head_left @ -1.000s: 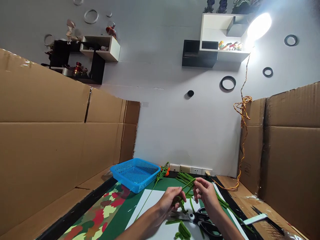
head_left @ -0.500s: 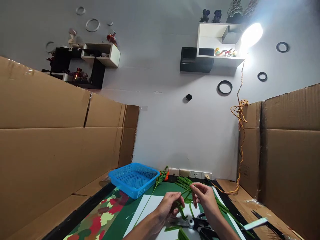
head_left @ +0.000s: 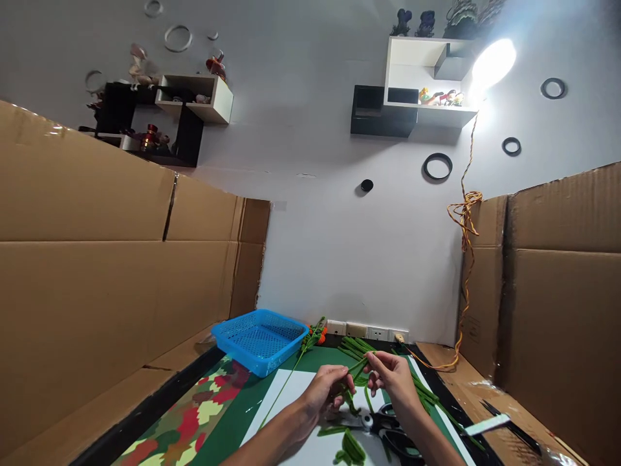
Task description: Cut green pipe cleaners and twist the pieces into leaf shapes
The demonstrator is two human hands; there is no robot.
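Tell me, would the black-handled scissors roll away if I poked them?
The black-handled scissors probably wouldn't roll, because they seem to lie flat, with wide handles. They'd likely feel stiff and maybe a bit heavy for their size, since the blades look like metal.

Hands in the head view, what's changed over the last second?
The right hand has shifted slightly left, toward the left hand, narrowing the gap between their fingertips. Nothing was visibly taken up or let go; both hands still hold a green stem. The scissors, blue basket and orange flowers stayed put.
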